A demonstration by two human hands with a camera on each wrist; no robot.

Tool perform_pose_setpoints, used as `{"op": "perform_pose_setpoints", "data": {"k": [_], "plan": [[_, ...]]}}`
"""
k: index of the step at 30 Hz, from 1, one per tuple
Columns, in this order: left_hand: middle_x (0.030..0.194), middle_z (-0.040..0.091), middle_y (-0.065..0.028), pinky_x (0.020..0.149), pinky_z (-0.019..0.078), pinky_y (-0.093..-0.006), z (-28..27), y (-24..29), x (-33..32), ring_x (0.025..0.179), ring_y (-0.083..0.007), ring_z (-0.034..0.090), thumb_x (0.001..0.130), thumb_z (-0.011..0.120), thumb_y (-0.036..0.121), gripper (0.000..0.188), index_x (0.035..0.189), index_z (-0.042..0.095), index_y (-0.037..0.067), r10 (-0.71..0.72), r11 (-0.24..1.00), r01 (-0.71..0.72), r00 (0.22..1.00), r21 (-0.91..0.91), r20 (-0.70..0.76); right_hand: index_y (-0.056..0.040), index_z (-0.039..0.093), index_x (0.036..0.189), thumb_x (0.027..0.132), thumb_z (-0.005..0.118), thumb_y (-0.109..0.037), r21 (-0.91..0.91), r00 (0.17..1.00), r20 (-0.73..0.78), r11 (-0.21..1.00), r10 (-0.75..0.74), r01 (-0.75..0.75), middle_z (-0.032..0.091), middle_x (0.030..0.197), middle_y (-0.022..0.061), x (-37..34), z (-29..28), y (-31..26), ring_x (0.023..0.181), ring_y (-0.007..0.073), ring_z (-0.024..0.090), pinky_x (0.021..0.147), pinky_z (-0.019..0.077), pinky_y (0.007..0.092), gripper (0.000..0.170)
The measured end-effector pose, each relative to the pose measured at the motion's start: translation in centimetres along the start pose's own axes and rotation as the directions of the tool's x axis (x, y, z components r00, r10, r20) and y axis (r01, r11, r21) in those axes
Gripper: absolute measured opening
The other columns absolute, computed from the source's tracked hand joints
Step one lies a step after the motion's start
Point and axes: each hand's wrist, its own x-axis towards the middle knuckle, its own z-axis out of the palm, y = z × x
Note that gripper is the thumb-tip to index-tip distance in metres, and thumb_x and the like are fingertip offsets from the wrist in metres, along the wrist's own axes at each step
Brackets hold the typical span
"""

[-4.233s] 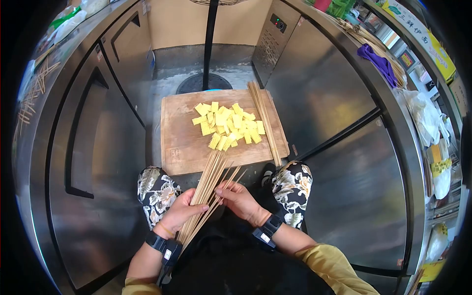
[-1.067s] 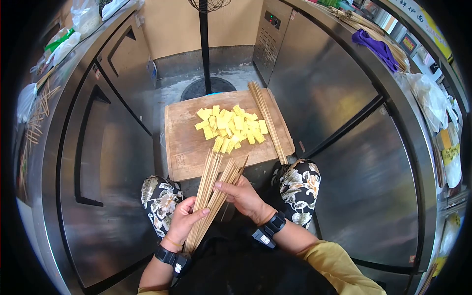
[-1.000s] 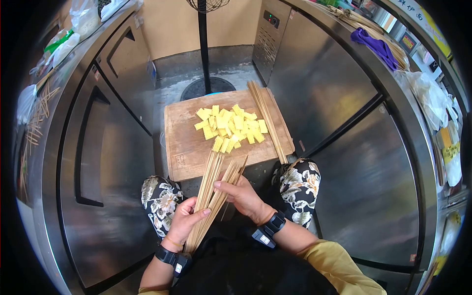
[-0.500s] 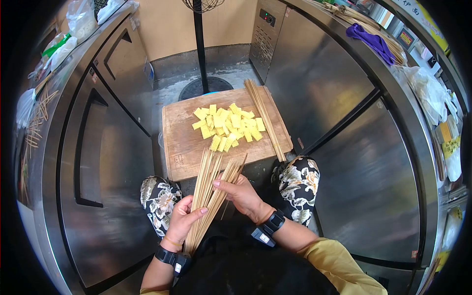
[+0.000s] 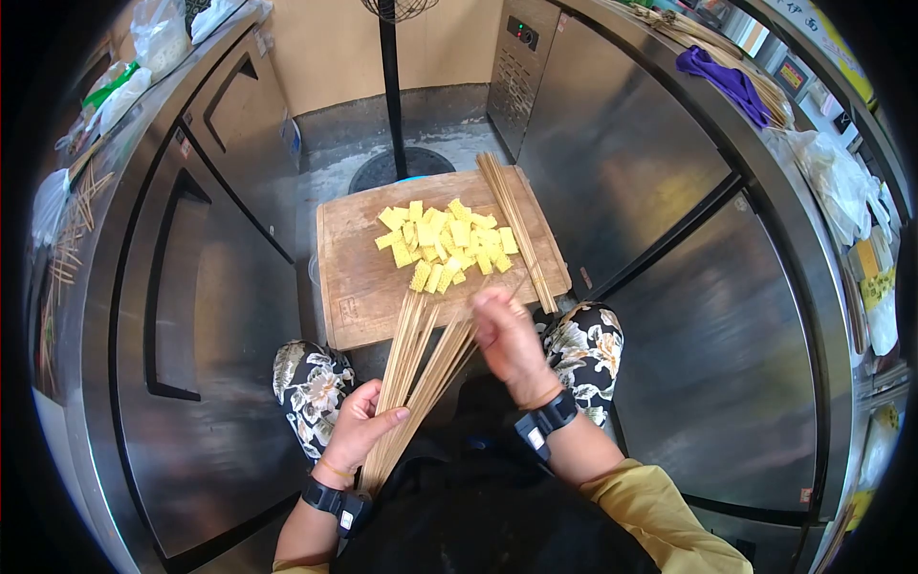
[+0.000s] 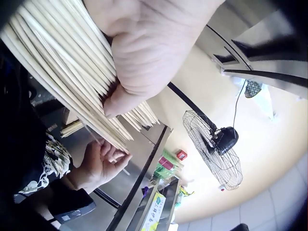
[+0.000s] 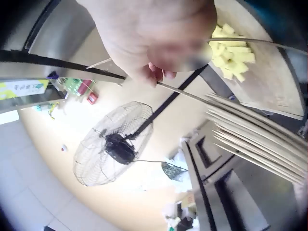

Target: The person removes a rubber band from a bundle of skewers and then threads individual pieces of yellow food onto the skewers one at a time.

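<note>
My left hand (image 5: 356, 430) grips a thick bundle of thin bamboo skewers (image 5: 442, 368), thumb across it, the far ends fanned into two groups. To its right is my right hand (image 5: 512, 346), blurred and raised beside the bundle's tips. In the right wrist view its fingers pinch a thin skewer (image 7: 185, 93) that runs toward the bundle. Ahead lies a wooden board (image 5: 359, 263) bearing a heap of yellow, crinkle-surfaced rectangular pieces (image 5: 445, 239). Another row of skewers (image 5: 514, 225) lies along the board's right side.
Steel cabinets (image 5: 220, 316) flank both sides. Behind the board stands a black fan pole (image 5: 392, 96). The right counter carries a purple cloth (image 5: 722, 84), more sticks and plastic bags (image 5: 830, 177). Loose sticks (image 5: 72, 234) lie on the left counter.
My right hand has left the bundle, moving up and to the right with a skewer. Earlier it held the bundle's right side. The left hand has kept its grip; the bundle has fanned wider.
</note>
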Motion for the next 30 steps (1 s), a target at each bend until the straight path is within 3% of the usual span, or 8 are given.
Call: {"op": "perform_pose_setpoints", "data": {"k": [1,4,8,18,21,24,26,30], "plan": [[0.096,0.064,-0.0006,0.075,0.0473,-0.0198,-0.1,-0.1,-0.1,0.084,-0.0039,0.058,0.083,0.069,0.005,0.025,0.105,0.057,0.002,0.007,1.000,-0.007,1.000,0.003,-0.004,-0.0094,0.058,0.087,0.088,0.060,-0.010,0.029,0.995,-0.037,0.995,-0.092,0.093,0.038,0.061,-0.0067,0.6,-0.4,-0.8,0.052,0.0041,0.033,0.047,0.0291,0.0189,0.002],[0.095,0.064,-0.0003,0.075,0.0474,-0.0198,-0.8,-0.3,0.0,0.083,-0.0038,0.058,0.083,0.069,0.005,0.025,0.105,0.057,0.002,0.021,0.999,-0.023,0.999,-0.031,-0.046,-0.0112,0.057,0.091,0.091,0.058,-0.012,0.093,0.954,-0.133,0.955,-0.267,0.281,0.057,0.076,-0.0007,1.4,-2.0,-3.9,0.052,0.0047,0.036,0.047,0.0317,0.0191,0.001],[0.094,0.065,-0.0005,0.075,0.0476,-0.0195,-1.9,-0.4,0.2,0.083,-0.0044,0.059,0.083,0.068,0.004,0.025,0.106,0.057,0.002,0.087,0.994,-0.094,0.988,-0.056,-0.124,-0.0139,0.055,0.100,0.095,0.054,-0.017,0.143,0.895,-0.154,0.887,-0.419,0.440,0.057,0.083,0.0013,1.8,-4.6,-5.4,0.054,0.0049,0.040,0.047,0.0333,0.0172,0.006],[0.094,0.065,-0.0007,0.075,0.0480,-0.0197,-2.8,1.0,-0.7,0.081,-0.0048,0.060,0.083,0.066,0.001,0.024,0.105,0.057,0.003,0.154,0.979,-0.183,0.951,-0.086,-0.267,-0.0075,0.054,0.101,0.098,0.048,-0.017,0.056,0.743,-0.300,0.766,-0.599,0.640,0.053,0.075,0.0015,1.8,-7.2,-8.2,0.067,0.0113,0.051,0.063,0.0451,0.0241,0.012],[0.094,0.065,-0.0011,0.074,0.0479,-0.0196,-2.4,1.1,-0.8,0.082,-0.0045,0.060,0.084,0.065,0.001,0.022,0.104,0.057,0.002,0.164,0.982,-0.181,0.955,-0.050,-0.246,-0.0070,0.053,0.097,0.097,0.048,-0.019,-0.037,0.807,-0.177,0.823,-0.563,0.567,0.050,0.074,0.0009,1.0,-3.4,-6.0,0.066,0.0120,0.049,0.063,0.0474,0.0260,0.013],[0.092,0.065,-0.0009,0.074,0.0480,-0.0198,-1.6,1.3,-0.6,0.080,-0.0044,0.060,0.084,0.066,0.001,0.019,0.100,0.057,0.003,0.164,0.985,-0.170,0.964,-0.012,-0.209,-0.0122,0.051,0.089,0.099,0.046,-0.022,-0.202,0.903,-0.032,0.887,-0.429,0.415,0.042,0.064,-0.0032,0.7,-0.3,-1.4,0.051,0.0056,0.034,0.044,0.0292,0.0201,0.014],[0.091,0.065,-0.0005,0.074,0.0480,-0.0200,-1.0,1.5,-0.7,0.080,-0.0044,0.060,0.083,0.066,0.001,0.018,0.098,0.056,0.003,0.159,0.987,-0.161,0.969,0.005,-0.188,-0.0127,0.053,0.089,0.097,0.050,-0.022,-0.255,0.965,-0.053,0.938,-0.256,0.235,0.039,0.065,-0.0059,-0.1,2.2,0.5,0.053,0.0043,0.032,0.046,0.0257,0.0194,0.013],[0.089,0.065,-0.0001,0.073,0.0477,-0.0199,-0.7,1.7,-1.0,0.080,-0.0042,0.059,0.083,0.067,0.001,0.018,0.097,0.056,0.003,0.167,0.986,-0.161,0.972,0.050,-0.167,-0.0100,0.055,0.105,0.091,0.062,-0.018,-0.276,0.970,0.136,0.933,-0.201,0.232,0.048,0.075,-0.0081,-0.7,4.8,0.6,0.059,0.0016,0.035,0.053,0.0277,0.0176,0.018]]}}
